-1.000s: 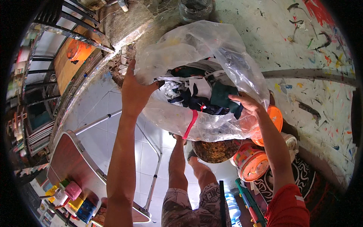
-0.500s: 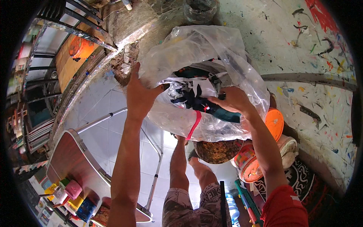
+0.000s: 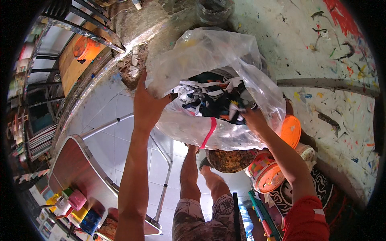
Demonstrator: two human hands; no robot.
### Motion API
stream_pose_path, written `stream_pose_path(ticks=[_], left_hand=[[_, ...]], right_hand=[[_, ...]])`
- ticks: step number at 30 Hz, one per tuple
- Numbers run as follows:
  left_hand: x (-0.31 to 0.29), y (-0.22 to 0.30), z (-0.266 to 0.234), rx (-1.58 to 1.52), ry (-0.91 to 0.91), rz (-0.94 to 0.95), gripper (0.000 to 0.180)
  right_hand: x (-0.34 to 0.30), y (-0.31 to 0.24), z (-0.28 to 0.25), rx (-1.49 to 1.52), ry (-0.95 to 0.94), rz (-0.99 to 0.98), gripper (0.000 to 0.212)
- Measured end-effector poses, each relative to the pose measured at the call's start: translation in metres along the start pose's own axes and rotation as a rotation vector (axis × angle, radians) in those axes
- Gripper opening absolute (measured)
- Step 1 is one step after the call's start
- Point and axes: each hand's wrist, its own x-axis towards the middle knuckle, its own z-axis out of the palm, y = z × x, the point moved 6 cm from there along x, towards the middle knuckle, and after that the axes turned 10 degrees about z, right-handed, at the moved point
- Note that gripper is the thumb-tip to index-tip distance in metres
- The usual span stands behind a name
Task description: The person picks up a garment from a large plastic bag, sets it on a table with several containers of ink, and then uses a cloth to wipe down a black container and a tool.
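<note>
Holding a clear plastic bag (image 3: 209, 80) open at chest height, the left hand (image 3: 146, 105) grips its rim while the right hand (image 3: 253, 120) reaches inside, fingers closed on dark cloth scraps (image 3: 213, 98). Pulling them free likely needs a steady rim.

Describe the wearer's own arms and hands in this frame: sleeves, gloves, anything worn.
Both hands are bare, with no gloves, and no rings or watch can be made out. The left hand and its forearm are uncovered all the way to the lower edge of the picture. The right hand and forearm are bare too, but the upper arm wears a short red sleeve with a small pale patch.
</note>
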Motion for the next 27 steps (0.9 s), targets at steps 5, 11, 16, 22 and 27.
stream_pose_path(ticks=[5,11,16,22,27], left_hand=[[-0.006,0.004,0.015,0.036,-0.021,0.050,0.102],[-0.034,0.009,0.028,0.026,-0.093,-0.156,0.107],[-0.046,-0.001,0.037,-0.014,-0.121,-0.179,0.107],[-0.041,0.014,0.033,-0.055,-0.065,-0.114,0.102],[-0.022,-0.014,0.010,-0.042,0.140,0.035,0.094]], right_hand=[[-0.070,0.098,0.019,0.532,0.482,0.208,0.036],[-0.076,0.083,-0.045,0.620,0.363,0.391,0.034],[-0.071,0.091,-0.093,1.383,0.106,0.414,0.043],[-0.081,0.158,-0.107,1.934,0.218,0.486,0.047],[-0.126,0.182,-0.167,2.035,0.412,0.410,0.055]])
